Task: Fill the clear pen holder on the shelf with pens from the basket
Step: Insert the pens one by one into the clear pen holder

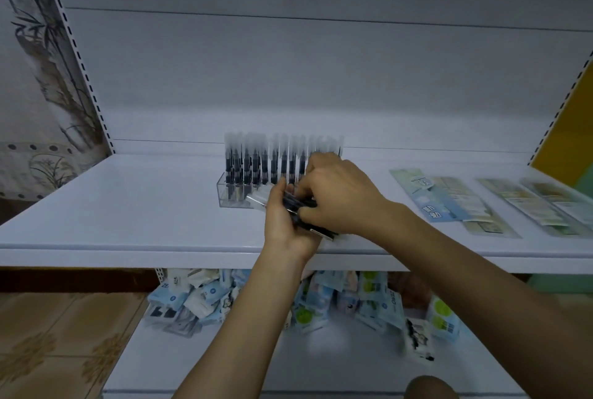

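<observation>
Left fingers were wrapped tight round a bundle of pens. Right fingers curled over the same bundle, thumb pinching in from the near side. The left hand and right hand sat just in front of the clear pen holder, covering its right end. The holder stood on the shelf, well back from the front edge, upright pens packed inside. Left of the holder ran open shelf; right of it, well apart, lay flat packets.
</observation>
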### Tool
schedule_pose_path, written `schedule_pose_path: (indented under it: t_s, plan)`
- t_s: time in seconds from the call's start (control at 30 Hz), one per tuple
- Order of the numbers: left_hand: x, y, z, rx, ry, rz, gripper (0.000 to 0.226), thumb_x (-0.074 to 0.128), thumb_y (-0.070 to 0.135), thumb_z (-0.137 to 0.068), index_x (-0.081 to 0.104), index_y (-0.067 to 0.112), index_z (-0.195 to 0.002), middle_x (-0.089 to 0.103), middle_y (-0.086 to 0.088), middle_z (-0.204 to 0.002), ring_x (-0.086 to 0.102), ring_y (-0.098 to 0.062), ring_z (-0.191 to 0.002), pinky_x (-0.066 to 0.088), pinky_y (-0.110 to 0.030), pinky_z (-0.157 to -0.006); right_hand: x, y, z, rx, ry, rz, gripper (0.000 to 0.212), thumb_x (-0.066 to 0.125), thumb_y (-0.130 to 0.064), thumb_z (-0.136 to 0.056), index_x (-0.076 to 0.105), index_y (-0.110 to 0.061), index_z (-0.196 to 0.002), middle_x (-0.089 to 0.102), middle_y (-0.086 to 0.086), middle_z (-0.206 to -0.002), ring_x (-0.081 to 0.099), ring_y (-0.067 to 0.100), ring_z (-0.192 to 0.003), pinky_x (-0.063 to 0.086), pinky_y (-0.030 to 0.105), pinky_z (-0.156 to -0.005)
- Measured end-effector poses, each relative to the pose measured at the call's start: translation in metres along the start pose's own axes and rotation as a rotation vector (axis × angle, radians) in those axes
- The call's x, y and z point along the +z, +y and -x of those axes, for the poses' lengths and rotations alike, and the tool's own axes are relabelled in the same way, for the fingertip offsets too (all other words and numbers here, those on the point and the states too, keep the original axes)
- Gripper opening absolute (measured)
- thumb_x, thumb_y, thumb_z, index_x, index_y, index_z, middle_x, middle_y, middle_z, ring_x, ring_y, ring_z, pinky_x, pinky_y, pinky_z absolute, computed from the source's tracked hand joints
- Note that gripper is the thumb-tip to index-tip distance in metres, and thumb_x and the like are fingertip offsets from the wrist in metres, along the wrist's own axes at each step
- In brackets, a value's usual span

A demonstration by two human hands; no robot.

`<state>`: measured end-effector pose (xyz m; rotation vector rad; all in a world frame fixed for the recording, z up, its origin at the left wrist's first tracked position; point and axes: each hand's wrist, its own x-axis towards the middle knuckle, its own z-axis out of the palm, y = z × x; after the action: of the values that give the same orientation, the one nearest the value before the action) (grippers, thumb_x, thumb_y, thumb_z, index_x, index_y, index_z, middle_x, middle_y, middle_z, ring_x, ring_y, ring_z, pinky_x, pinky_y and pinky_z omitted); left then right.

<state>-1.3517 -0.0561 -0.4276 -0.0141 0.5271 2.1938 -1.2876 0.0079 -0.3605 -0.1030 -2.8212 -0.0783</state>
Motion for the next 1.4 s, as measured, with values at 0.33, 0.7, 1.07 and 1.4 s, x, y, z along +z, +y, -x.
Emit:
schedule_pose_path:
  t_s: [0.33, 0.7, 1.07, 1.4]
  plan:
    - [0.010, -0.003, -0.006, 0.026, -0.024, -0.037, 0.058, 0.055, 0.061, -0.084, 0.076, 0.010, -0.065, 0.072, -0.008, -0.080, 0.066, -0.024, -0.093, 0.049, -0.042, -0.092, 0.004, 0.004, -0.003, 0.149, 0.038, -0.203, 0.018, 0.055, -0.023, -0.083, 0.068, -0.012, -0.086, 0.067, 0.004, -0.080, 0.060, 0.021, -0.075, 0.049, 0.029, -0.061]
    - [0.009, -0.007, -0.007, 0.136, -0.019, 0.002, 0.058, 0.051, 0.058, -0.087, 0.072, 0.005, -0.076, 0.073, -0.011, -0.080, 0.072, -0.021, -0.076, 0.055, -0.038, -0.081, 0.023, 0.009, 0.000, 0.265, 0.159, -0.576, 0.004, 0.063, -0.020, -0.083, 0.065, -0.024, -0.081, 0.063, -0.010, -0.071, 0.059, 0.008, -0.070, 0.052, 0.029, -0.067]
    - [0.008, -0.001, -0.005, 0.223, 0.070, 0.107, 0.026, 0.058, 0.022, -0.094, 0.054, 0.016, -0.069, 0.060, 0.003, -0.053, 0.060, -0.008, -0.047, 0.055, -0.028, -0.061, 0.048, 0.011, 0.010, 0.651, 0.897, -1.416, 0.006, 0.045, -0.011, -0.099, 0.047, -0.016, -0.097, 0.064, 0.004, -0.084, 0.062, 0.007, -0.074, 0.049, 0.013, -0.070]
    - [0.013, -0.021, -0.001, 0.238, 0.043, 0.022, 0.020, 0.057, 0.024, -0.094, 0.062, 0.014, -0.077, 0.064, 0.005, -0.064, 0.063, -0.006, -0.058, 0.055, -0.024, -0.072, 0.062, -0.012, 0.003, 0.750, 0.909, -1.611, 0.012, 0.041, -0.021, -0.101, 0.049, -0.018, -0.094, 0.065, 0.003, -0.080, 0.062, 0.007, -0.067, 0.054, 0.026, -0.074]
